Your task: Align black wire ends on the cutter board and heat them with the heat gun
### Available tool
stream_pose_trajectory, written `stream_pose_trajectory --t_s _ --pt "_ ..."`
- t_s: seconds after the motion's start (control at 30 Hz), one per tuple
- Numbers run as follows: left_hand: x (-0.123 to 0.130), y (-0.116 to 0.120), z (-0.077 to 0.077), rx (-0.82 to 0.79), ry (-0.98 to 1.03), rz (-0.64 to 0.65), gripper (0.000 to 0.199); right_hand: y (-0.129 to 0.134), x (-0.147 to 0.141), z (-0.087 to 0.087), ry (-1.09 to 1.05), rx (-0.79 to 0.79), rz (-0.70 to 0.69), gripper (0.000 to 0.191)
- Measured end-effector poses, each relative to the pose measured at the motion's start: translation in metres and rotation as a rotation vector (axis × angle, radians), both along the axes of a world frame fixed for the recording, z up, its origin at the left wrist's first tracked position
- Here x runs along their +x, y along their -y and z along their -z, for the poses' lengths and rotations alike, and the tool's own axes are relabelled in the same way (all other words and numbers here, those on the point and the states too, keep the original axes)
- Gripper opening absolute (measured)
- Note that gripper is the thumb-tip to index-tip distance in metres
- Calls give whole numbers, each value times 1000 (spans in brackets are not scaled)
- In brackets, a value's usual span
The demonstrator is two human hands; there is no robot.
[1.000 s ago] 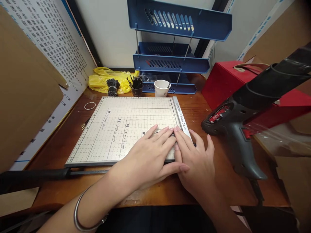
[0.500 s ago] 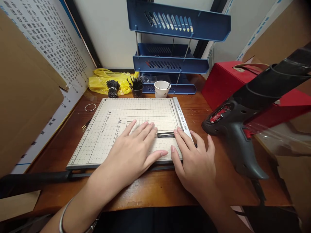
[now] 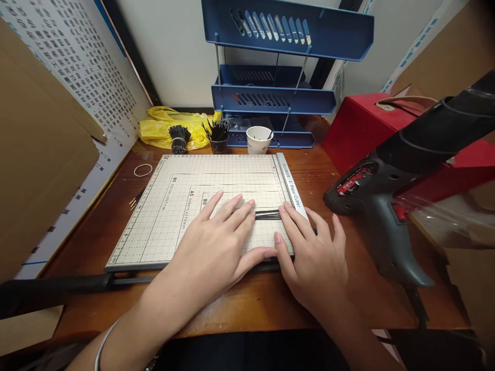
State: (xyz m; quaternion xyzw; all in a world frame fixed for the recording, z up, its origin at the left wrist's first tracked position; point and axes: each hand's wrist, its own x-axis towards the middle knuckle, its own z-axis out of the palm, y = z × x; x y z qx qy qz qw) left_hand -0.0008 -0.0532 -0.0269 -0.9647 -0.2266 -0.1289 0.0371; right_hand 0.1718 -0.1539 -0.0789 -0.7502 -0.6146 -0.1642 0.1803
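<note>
At the near left of the wooden desk (image 3: 240,312), a black handle (image 3: 58,283) lies along the near edge of the paper cutter (image 3: 154,226). Past it, gold-tipped sticks (image 3: 137,199) poke out by the cutter's left edge, with a white ring (image 3: 143,170) just beyond. At the far side, a yellow bag (image 3: 154,130) sits behind a tied black bundle (image 3: 179,139) and a dark tub (image 3: 218,146) of black strands.

The left hand (image 3: 216,247) lies palm down on the pale, gridded board, its fingers spread, the tips at the left of the black strands (image 3: 268,215). These are thin, dark and nearly straight, lying side by side across the right part of the board. The right hand (image 3: 317,263) rests its flat, slightly parted fingers over their right end and the cutter's metal strip (image 3: 290,183).

A white cup (image 3: 260,142) and a blue rack (image 3: 270,99) stand beyond the board; farther right are a red box (image 3: 356,123) and a heat gun (image 3: 386,206).

A second ago the hands met and mostly covered the strands; the left has since shifted left, baring their middle. The right hand is nearly unmoved.
</note>
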Motion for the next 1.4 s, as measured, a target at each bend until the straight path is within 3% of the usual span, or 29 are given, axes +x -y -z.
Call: stream_pose_trajectory --t_s 0.7,0.97,1.27,1.4 --pt "1 1 -2 -59 19 -8 63 0 0 -1 -1 6 -3 46" --pt "1 -1 1 -79 -23 -44 66 -1 0 -1 3 5 -8 46" --pt "3 -1 -1 -107 24 30 66 1 0 -1 -7 1 -6 46" --pt "5 1 0 -73 63 6 70 0 1 0 -6 3 -7 47"
